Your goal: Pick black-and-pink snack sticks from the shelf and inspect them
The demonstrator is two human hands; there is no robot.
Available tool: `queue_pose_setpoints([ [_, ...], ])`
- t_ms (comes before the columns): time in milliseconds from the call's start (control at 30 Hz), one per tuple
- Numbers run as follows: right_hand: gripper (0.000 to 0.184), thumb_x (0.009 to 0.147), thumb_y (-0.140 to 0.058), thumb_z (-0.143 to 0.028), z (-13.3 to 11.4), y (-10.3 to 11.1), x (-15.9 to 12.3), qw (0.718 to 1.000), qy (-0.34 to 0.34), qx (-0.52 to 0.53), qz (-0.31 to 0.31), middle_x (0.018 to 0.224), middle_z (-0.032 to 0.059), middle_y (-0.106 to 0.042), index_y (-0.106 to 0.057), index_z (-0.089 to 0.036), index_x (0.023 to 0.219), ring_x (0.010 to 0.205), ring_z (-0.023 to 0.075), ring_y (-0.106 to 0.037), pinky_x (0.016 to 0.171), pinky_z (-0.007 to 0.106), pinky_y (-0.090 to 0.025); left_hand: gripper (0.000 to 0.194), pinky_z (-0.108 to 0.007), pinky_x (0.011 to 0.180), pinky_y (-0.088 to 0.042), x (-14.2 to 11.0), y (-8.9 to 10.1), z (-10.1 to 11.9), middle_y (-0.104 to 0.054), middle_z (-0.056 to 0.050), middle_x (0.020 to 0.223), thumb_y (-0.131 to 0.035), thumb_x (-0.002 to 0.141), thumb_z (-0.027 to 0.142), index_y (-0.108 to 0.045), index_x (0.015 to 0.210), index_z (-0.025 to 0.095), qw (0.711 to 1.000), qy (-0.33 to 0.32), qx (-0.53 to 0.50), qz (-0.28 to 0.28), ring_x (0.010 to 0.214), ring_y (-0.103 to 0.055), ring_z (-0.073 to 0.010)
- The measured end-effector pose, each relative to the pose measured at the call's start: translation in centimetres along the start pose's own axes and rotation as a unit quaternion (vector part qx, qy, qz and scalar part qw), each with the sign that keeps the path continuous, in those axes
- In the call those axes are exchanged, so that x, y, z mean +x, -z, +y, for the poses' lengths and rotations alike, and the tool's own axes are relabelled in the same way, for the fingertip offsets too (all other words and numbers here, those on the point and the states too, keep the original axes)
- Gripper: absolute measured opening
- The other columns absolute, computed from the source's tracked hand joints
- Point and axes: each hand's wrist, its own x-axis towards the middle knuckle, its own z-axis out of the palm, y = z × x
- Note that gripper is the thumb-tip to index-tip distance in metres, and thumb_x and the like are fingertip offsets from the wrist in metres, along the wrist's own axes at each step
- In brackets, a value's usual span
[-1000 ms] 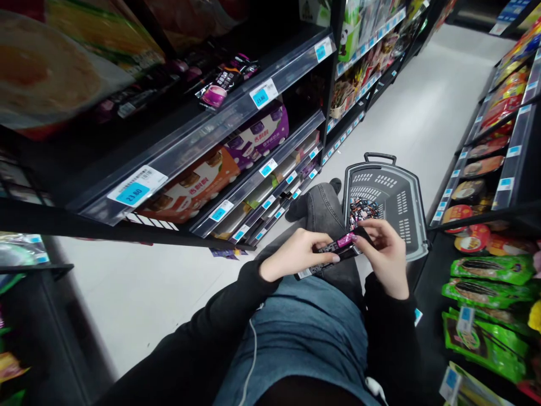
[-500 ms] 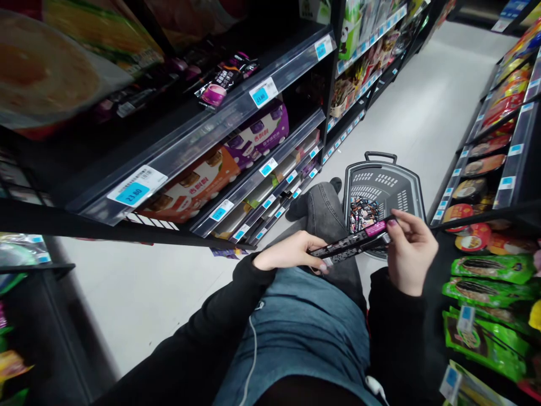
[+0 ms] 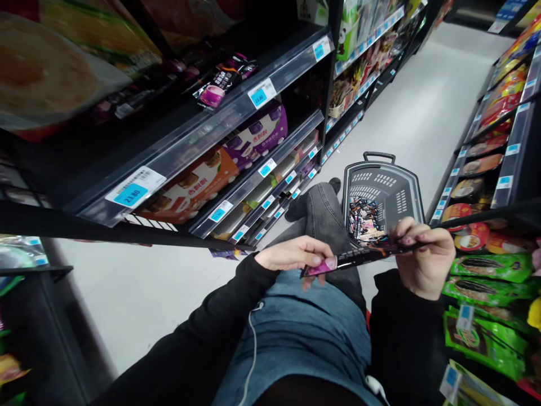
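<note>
A long, narrow black-and-pink sachet [image 3: 359, 258] is stretched between my two hands above my lap. My left hand [image 3: 298, 254] pinches its pink end between thumb and fingers. At the other end, the curled fingers of my right hand [image 3: 422, 254] grip the dark part and partly hide it. I cannot tell whether more than one sachet is held. Just beyond my hands stands a grey shopping basket [image 3: 382, 169] on the floor, with many small dark sachets [image 3: 363, 217] lying inside it.
To the left, a dark shelf [image 3: 181, 152] carries loose black-and-pink sachets [image 3: 217, 84], with orange and purple packs [image 3: 260, 132] below. Green bags [image 3: 490, 268] and red tubs fill the shelves on the right. A pale aisle floor [image 3: 401, 96] runs ahead.
The sachet's pink end was by my right hand and is now at my left. My right hand has shifted slightly right and its fingers have curled over. The basket stays put.
</note>
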Motion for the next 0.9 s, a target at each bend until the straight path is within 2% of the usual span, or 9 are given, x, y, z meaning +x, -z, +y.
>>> queue_pose_setpoints([
  [67, 0.014, 0.078, -0.069, -0.034, -0.4, -0.1, -0.1, 0.999, -0.026, -0.038, 0.001, 0.083, 0.0023, -0.068, -0.07, -0.024, 0.088, 0.081, 0.0173, -0.063, 0.077, 0.035, -0.05, 0.039, -0.017, 0.048, -0.047, 0.3, -0.3, 0.1, -0.067, -0.004, 0.069, -0.084, 0.059, 0.034, -0.066, 0.083, 0.009, 0.996, -0.023, 0.027, 0.078, 0.053, -0.058, -0.0091],
  [133, 0.031, 0.08, -0.066, -0.042, -0.7, -0.2, -0.3, 0.994, -0.081, -0.07, 0.018, 0.106, 0.0083, -0.067, -0.069, -0.022, 0.103, 0.093, 0.0214, -0.064, 0.085, 0.04, -0.05, 0.034, -0.017, 0.055, -0.047, 0.6, -0.5, 0.3, -0.068, -0.004, 0.072, -0.084, 0.058, 0.027, -0.066, 0.081, 0.009, 0.988, -0.048, 0.06, 0.136, 0.058, -0.059, -0.0086],
  [200, 0.043, 0.078, -0.067, -0.044, -0.6, -0.1, -0.5, 0.983, -0.133, -0.114, 0.051, 0.118, 0.011, -0.063, -0.065, -0.021, 0.114, 0.095, 0.022, -0.064, 0.084, 0.04, -0.051, 0.03, -0.018, 0.061, -0.047, 0.7, -0.7, 0.4, -0.069, -0.005, 0.075, -0.081, 0.061, 0.024, -0.066, 0.083, 0.009, 0.976, -0.063, 0.108, 0.181, 0.063, -0.061, -0.0094],
  [333, 0.047, 0.072, -0.074, -0.034, 0.0, 0.6, -0.5, 0.949, -0.2, -0.208, 0.127, 0.106, 0.0079, -0.068, -0.065, -0.023, 0.117, 0.068, 0.0107, -0.059, 0.059, 0.024, -0.051, 0.034, -0.021, 0.062, -0.045, 0.9, -0.9, 0.3, -0.068, -0.003, 0.073, -0.078, 0.063, 0.024, -0.067, 0.091, 0.008, 0.933, -0.077, 0.232, 0.263, 0.064, -0.061, -0.0109],
  [433, 0.048, 0.068, -0.076, -0.032, 0.5, 0.9, -0.3, 0.94, -0.223, -0.21, 0.146, 0.097, 0.006, -0.07, -0.066, -0.022, 0.114, 0.057, 0.0066, -0.053, 0.05, 0.02, -0.047, 0.032, -0.021, 0.063, -0.044, 0.9, -1.0, 0.1, -0.068, -0.002, 0.073, -0.076, 0.066, 0.028, -0.069, 0.092, 0.009, 0.889, -0.075, 0.329, 0.31, 0.067, -0.061, -0.0123],
  [500, 0.046, 0.067, -0.077, -0.031, 0.7, 0.8, -0.3, 0.938, -0.226, -0.214, 0.156, 0.09, 0.0049, -0.07, -0.068, -0.021, 0.111, 0.056, 0.0067, -0.053, 0.05, 0.02, -0.047, 0.028, -0.02, 0.063, -0.044, 0.9, -1.0, 0.1, -0.068, -0.002, 0.073, -0.074, 0.069, 0.029, -0.07, 0.09, 0.01, 0.868, -0.063, 0.377, 0.317, 0.069, -0.062, -0.0131],
  [633, 0.038, 0.065, -0.076, -0.031, 0.9, 0.4, -0.3, 0.928, -0.224, -0.252, 0.159, 0.078, 0.0033, -0.07, -0.071, -0.018, 0.1, 0.054, 0.0084, -0.055, 0.049, 0.022, -0.049, 0.02, -0.017, 0.054, -0.042, 1.0, -1.2, 0.0, -0.068, -0.002, 0.071, -0.067, 0.076, 0.032, -0.068, 0.082, 0.012, 0.858, -0.004, 0.435, 0.273, 0.062, -0.065, -0.0131],
  [733, 0.031, 0.065, -0.076, -0.03, 0.9, 0.3, -0.2, 0.922, -0.203, -0.287, 0.164, 0.078, 0.0038, -0.07, -0.071, -0.016, 0.092, 0.058, 0.0106, -0.06, 0.053, 0.024, -0.052, 0.025, -0.017, 0.052, -0.04, 1.2, -1.2, 0.1, -0.065, -0.002, 0.063, -0.055, 0.086, 0.036, -0.065, 0.081, 0.013, 0.842, 0.03, 0.475, 0.255, 0.054, -0.063, -0.0119],
  [900, 0.025, 0.065, -0.076, -0.031, 0.8, 1.6, 0.2, 0.907, -0.166, -0.342, 0.181, 0.067, 0.0013, -0.066, -0.067, -0.014, 0.081, 0.053, 0.0116, -0.059, 0.051, 0.025, -0.052, 0.032, -0.018, 0.055, -0.036, 1.3, -0.4, 0.2, -0.058, 0.003, 0.051, -0.051, 0.089, 0.04, -0.061, 0.072, 0.015, 0.802, -0.011, 0.519, 0.296, 0.05, -0.055, -0.0094],
])
